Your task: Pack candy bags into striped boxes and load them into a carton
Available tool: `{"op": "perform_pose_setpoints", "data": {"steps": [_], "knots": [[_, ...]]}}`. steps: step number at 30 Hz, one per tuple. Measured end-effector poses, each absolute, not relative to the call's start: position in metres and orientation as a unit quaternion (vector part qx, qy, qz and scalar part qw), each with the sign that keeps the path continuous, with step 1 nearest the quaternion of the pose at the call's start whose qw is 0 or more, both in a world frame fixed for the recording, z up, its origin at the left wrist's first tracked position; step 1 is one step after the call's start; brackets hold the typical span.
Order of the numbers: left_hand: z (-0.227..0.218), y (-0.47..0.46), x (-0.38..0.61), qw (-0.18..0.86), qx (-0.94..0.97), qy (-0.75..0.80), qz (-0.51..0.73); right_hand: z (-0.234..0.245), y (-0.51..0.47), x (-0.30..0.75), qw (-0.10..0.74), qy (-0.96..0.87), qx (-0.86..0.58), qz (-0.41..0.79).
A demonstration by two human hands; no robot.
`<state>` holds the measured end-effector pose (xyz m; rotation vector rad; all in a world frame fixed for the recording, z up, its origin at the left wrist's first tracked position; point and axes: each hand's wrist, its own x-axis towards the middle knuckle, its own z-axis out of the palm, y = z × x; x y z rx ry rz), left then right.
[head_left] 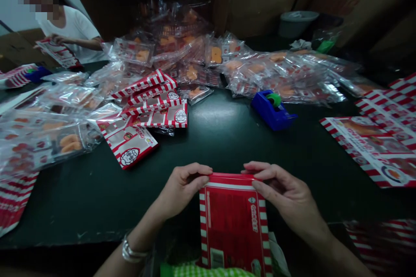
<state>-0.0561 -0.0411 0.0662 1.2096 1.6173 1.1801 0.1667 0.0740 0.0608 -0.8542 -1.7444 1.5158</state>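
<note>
A flat red box (232,220) with red-and-white striped sides stands upright at the table's front edge, its back with a barcode facing me. My left hand (186,186) pinches the left end of its top edge between thumb and fingers; a silver bracelet is on that wrist. The right end of the same edge is between the thumb and fingers of my right hand (282,188). Whatever is inside the box is hidden. Beyond my left hand lie several striped boxes (130,143) in a loose pile.
A blue tape dispenser (273,110) with green tape sits mid-table. Clear plastic packs with orange pieces (191,71) heap across the back, before a large cardboard box (97,0). Flat striped cartons (373,147) lie at right. At far left, a person (69,30) holds a striped carton.
</note>
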Motion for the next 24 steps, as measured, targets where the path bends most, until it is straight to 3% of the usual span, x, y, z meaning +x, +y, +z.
{"op": "perform_pose_setpoints", "data": {"steps": [4,7,10,16,20,24], "knots": [[0.048,-0.046,-0.040,0.310,0.460,0.659,0.508,0.052,0.072,0.167,0.329,-0.682,-0.326,0.566],[0.046,-0.037,-0.035,0.380,0.408,0.654,0.511,0.046,0.074,0.169,0.327,-0.659,-0.343,0.584],[0.044,-0.023,-0.031,0.430,0.374,0.660,0.489,0.042,0.099,0.179,0.273,-0.651,-0.362,0.609],[0.032,-0.014,-0.024,0.451,0.283,0.692,0.487,0.029,0.214,0.195,0.471,-0.588,-0.536,0.380],[0.028,-0.014,-0.023,0.452,0.278,0.686,0.497,0.028,0.262,0.182,0.431,-0.606,-0.554,0.374],[0.024,-0.013,-0.026,0.457,0.279,0.689,0.488,0.045,0.283,0.177,0.335,-0.590,-0.578,0.453]]}}
